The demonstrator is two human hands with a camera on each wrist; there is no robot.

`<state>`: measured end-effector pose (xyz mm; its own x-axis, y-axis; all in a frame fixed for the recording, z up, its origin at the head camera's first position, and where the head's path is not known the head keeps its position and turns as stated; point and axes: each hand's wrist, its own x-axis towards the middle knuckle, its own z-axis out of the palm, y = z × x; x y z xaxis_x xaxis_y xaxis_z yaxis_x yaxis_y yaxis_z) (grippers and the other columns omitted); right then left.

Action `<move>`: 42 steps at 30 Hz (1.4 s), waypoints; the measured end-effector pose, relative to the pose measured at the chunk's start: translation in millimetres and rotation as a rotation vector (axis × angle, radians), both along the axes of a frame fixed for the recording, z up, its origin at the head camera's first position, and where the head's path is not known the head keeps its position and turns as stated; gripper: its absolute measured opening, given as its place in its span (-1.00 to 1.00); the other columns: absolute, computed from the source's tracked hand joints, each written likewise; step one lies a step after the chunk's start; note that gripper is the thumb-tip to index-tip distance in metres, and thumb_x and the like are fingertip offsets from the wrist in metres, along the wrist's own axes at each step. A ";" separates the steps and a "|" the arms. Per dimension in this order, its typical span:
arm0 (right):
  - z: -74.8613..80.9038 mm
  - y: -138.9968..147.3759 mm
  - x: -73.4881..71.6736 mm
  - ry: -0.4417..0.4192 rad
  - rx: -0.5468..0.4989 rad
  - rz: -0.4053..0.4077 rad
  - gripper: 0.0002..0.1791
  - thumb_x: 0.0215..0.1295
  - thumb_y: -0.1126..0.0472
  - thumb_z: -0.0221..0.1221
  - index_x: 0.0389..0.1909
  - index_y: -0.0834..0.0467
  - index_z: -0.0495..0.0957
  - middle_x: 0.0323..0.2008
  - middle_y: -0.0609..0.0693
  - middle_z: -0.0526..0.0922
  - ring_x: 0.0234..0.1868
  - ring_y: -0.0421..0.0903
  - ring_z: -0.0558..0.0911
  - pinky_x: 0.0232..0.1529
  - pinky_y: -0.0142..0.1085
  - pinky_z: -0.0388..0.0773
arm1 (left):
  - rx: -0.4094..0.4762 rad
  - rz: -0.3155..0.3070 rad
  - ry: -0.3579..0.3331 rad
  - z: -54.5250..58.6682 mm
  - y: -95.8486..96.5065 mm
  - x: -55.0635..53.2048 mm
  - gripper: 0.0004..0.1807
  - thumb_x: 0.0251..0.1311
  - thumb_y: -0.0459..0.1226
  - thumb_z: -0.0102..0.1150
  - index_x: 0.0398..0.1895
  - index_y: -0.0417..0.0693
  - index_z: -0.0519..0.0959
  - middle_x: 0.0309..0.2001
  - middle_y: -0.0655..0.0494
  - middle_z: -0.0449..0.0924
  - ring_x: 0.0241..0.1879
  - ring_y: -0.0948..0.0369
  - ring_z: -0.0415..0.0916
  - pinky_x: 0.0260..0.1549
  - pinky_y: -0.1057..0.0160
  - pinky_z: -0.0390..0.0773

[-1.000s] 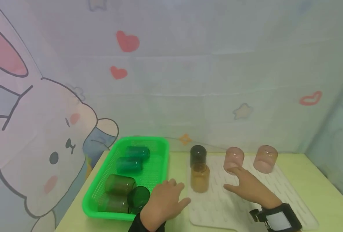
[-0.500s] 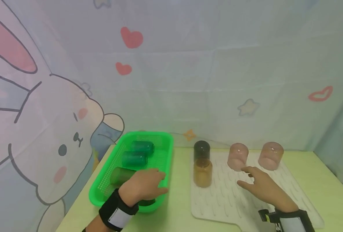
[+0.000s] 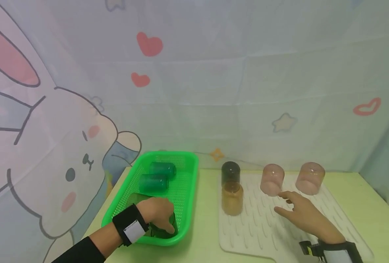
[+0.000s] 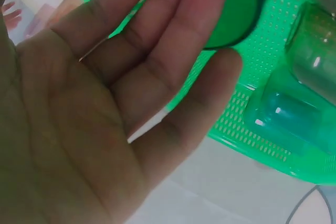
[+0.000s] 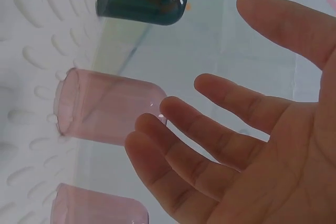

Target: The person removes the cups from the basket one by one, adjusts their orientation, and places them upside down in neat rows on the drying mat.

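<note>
The left hand (image 3: 158, 212) is down inside the green basket (image 3: 192, 190), its fingers long and loosely bent beside a dark green glass (image 4: 239, 14); I cannot tell whether they touch it. Coming in from above probably suits the basket's raised sides. Two teal glasses (image 3: 153, 183) lie on their sides at the far end, perhaps because lying down keeps them from toppling, and an olive glass (image 3: 135, 198) is partly hidden by the hand.

The right hand (image 3: 308, 215) holds nothing: its fingers are spread and slightly bent just in front of a pink glass (image 3: 272, 179). A second pink glass (image 3: 310, 179), a smoky glass (image 3: 230, 171) and an amber glass (image 3: 232, 202) share the ridged white mat (image 3: 257, 233) on the tabletop (image 3: 355, 197). The pink ones stand mouth down (the ridges would presumably let air in underneath).
</note>
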<state>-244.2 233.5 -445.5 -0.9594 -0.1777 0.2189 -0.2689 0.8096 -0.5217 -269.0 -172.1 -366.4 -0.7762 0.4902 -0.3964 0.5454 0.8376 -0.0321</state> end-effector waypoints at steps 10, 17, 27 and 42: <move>-4.3 4.4 -1.0 0.030 -0.035 0.006 -0.43 0.23 0.04 0.24 0.09 0.40 0.42 0.02 0.31 0.51 -0.05 0.28 0.54 -0.17 0.02 0.55 | 0.010 -0.031 0.074 -8.8 2.4 -12.3 -0.59 0.05 -0.35 0.22 -0.75 -0.01 0.20 -0.69 0.20 0.06 -0.69 0.27 0.02 -0.68 0.32 0.09; -4.2 6.7 0.7 0.009 -0.056 0.007 -0.45 0.24 0.06 0.24 0.08 0.39 0.43 0.01 0.31 0.52 -0.05 0.26 0.55 -0.17 -0.01 0.56 | 0.125 -0.051 0.104 -17.1 -2.3 -24.5 -0.55 0.03 -0.52 0.15 -0.72 0.03 0.13 -0.66 0.22 -0.02 -0.66 0.29 -0.08 -0.64 0.34 0.03; -5.2 8.6 -0.4 0.020 -0.049 0.000 -0.46 0.24 0.07 0.24 0.07 0.38 0.44 -0.01 0.29 0.53 -0.06 0.25 0.56 -0.18 -0.02 0.57 | 0.292 -0.107 0.100 -22.6 -10.1 -39.6 -0.64 0.04 -0.51 0.13 -0.65 0.03 0.23 -0.64 0.24 -0.02 -0.64 0.30 -0.06 -0.61 0.33 0.01; -4.4 8.4 -1.8 0.017 -0.045 0.000 -0.47 0.24 0.07 0.24 0.07 0.38 0.44 -0.01 0.29 0.53 -0.06 0.25 0.56 -0.18 -0.04 0.57 | 0.578 -0.048 0.376 -4.3 -18.9 -30.0 -0.77 0.15 -0.39 0.12 -0.53 0.04 0.32 -0.64 0.23 0.23 -0.68 0.34 0.09 -0.66 0.38 0.12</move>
